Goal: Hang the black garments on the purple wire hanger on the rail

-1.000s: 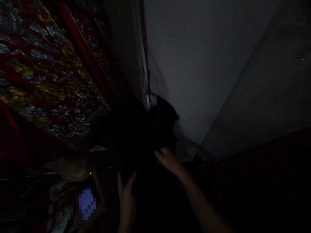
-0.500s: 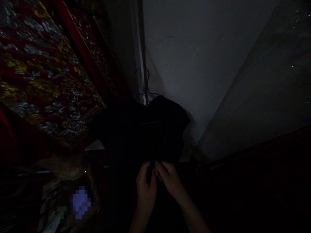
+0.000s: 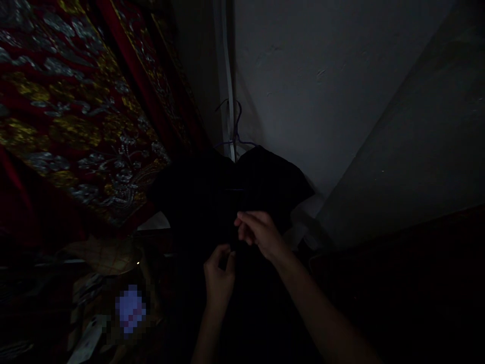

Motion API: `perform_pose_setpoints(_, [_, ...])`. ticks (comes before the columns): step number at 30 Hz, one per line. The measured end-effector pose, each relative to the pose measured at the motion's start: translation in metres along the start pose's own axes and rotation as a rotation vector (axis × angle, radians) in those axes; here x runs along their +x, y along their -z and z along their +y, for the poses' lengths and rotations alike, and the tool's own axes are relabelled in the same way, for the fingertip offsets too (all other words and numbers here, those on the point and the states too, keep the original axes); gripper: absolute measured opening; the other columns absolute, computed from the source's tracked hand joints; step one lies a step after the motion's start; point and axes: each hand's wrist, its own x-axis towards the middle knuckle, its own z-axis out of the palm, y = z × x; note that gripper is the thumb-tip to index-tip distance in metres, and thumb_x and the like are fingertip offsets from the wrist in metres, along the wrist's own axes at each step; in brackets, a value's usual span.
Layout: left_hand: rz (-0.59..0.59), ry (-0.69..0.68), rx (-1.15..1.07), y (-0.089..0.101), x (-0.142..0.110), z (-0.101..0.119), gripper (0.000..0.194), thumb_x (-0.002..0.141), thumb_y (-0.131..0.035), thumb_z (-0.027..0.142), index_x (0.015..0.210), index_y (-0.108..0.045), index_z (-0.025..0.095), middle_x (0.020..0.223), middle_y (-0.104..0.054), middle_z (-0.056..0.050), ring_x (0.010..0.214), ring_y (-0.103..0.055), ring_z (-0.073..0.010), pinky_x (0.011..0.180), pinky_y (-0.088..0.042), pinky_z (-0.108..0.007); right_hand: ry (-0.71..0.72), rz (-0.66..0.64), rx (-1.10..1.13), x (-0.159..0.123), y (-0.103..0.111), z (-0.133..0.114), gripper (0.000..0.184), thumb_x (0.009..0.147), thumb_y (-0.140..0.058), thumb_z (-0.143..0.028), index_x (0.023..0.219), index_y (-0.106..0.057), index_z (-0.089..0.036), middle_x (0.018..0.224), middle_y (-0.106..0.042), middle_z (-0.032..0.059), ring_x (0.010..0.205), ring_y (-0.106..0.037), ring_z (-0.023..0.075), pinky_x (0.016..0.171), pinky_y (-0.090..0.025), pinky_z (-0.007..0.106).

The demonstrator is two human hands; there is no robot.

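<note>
A black short-sleeved cloth garment (image 3: 206, 212) hangs on a thin dark purple hanger (image 3: 238, 126) hooked at a narrow whitish upright strip (image 3: 229, 76) in front of a grey wall (image 3: 310, 101). Before its front, the left hand (image 3: 220, 270) has thumb and forefinger nearly meeting; the right hand (image 3: 259, 233), higher, has its fingers curled inward. In this darkness I cannot tell whether either grips cloth. Leftward stands red fabric with gold and silver ornament (image 3: 71, 131).

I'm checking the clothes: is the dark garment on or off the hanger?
On: the hanger rises from the neckline of the dark garment.
</note>
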Motion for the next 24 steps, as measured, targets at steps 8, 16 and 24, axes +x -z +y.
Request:
perform_pose_setpoints(8, [-0.196, -0.134, 0.173, 0.012, 0.038, 0.012, 0.006, 0.087, -0.064, 0.025, 0.087, -0.068, 0.020, 0.081, -0.072, -0.002, 0.079, -0.071, -0.0205, 0.073, -0.053, -0.030, 0.235, 0.011, 0.014, 0.037, -0.016, -0.099, 0.026, 0.085, -0.063, -0.034, 0.068, -0.063, -0.014, 0.047, -0.060, -0.0009, 0.033, -0.043, 0.0046, 0.033, -0.024, 0.016])
perform_pose_setpoints(16, [0.007, -0.684, 0.174, 0.033, 0.102, 0.128, 0.040, 0.100, -0.054, 0.021, 0.140, -0.054, 0.022, 0.110, -0.071, -0.006, 0.096, -0.068, -0.0159, 0.088, -0.053, -0.031, 0.482, 0.003, -0.166, 0.013, -0.015, -0.072, 0.033, 0.088, -0.058, -0.045, 0.073, -0.062, -0.017, 0.049, -0.059, -0.0021, 0.037, -0.048, 0.0072, 0.039, -0.033, 0.018])
perform_pose_setpoints(24, [-0.005, -0.972, 0.434, 0.034, 0.136, 0.177, 0.010, 0.096, -0.058, 0.019, 0.092, -0.067, 0.019, 0.084, -0.071, -0.001, 0.078, -0.067, -0.0143, 0.076, -0.050, -0.025, 0.635, 0.074, -0.352, 0.027, -0.001, -0.072, 0.035, 0.093, -0.055, -0.042, 0.069, -0.061, -0.018, 0.048, -0.055, -0.0031, 0.042, -0.048, 0.0089, 0.046, -0.035, 0.022])
